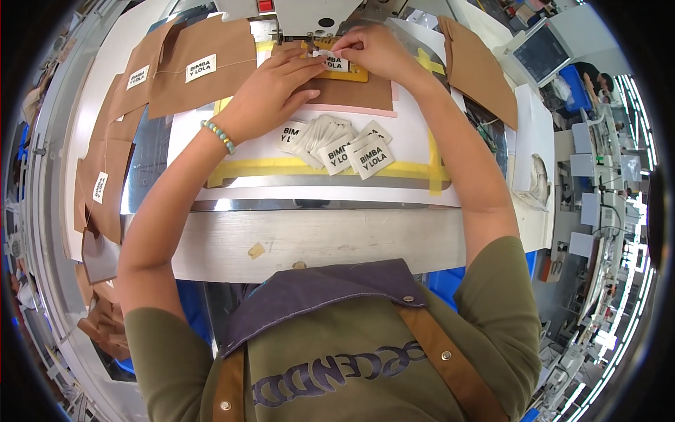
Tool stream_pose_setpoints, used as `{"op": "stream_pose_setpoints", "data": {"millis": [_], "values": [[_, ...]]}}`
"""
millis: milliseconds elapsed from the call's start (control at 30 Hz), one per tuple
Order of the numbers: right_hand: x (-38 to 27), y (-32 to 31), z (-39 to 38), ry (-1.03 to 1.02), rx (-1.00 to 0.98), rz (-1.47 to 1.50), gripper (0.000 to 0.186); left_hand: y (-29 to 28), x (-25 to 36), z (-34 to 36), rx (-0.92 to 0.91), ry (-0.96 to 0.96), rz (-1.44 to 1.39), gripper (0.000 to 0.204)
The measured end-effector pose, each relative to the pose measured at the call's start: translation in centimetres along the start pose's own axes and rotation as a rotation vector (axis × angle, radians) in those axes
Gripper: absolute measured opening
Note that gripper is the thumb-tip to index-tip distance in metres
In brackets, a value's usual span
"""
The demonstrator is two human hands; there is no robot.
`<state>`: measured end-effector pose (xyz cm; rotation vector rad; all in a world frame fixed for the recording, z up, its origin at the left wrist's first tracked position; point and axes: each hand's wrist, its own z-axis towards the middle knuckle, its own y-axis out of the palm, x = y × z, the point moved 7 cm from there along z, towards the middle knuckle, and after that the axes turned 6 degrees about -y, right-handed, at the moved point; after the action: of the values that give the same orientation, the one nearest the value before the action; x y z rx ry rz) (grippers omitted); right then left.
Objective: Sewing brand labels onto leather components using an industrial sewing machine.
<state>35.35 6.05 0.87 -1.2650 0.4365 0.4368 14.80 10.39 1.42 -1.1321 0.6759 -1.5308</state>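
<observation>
Just before the sewing machine (316, 17), white label (337, 64) sits within yellow frame (360, 73), edges tight; print upright to wearer, visible part longer left-right. Left hand (273, 88) flat, thumb apart; right hand (376, 50) at label's edge, pinch unclear.

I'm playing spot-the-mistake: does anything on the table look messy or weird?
The white labels lie in a crooked, overlapping heap, not a neat stack. Also, one tan patch interrupts the pale bench; whether scrap or worn spot, I can't tell.
</observation>
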Motion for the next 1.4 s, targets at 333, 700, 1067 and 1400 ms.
{"op": "stream_pose_setpoints", "data": {"millis": [333, 700, 1067, 1400], "values": [[-3.2, -0.7, -4.1, -0.313, 0.097, -0.334, 0.029, 1.5, -1.2, 0.9, -0.013, 0.018, 0.064, 0.049], [-5.6, 0.8, -5.3, -0.37, 0.026, -0.603, 0.032, 1.3, -2.2, 0.8, 0.023, 0.013, -0.016, 0.037], [-4.8, 2.4, -5.2, -0.442, 0.061, -0.363, 0.046, -1.9, -3.0, -0.6, 0.045, -0.186, -0.039, 0.033], [-4.4, 2.1, -4.1, -0.381, -0.053, -0.23, 0.047, -13.8, 15.5, -3.7, 0.046, 0.312, -0.47, 0.019]]}}
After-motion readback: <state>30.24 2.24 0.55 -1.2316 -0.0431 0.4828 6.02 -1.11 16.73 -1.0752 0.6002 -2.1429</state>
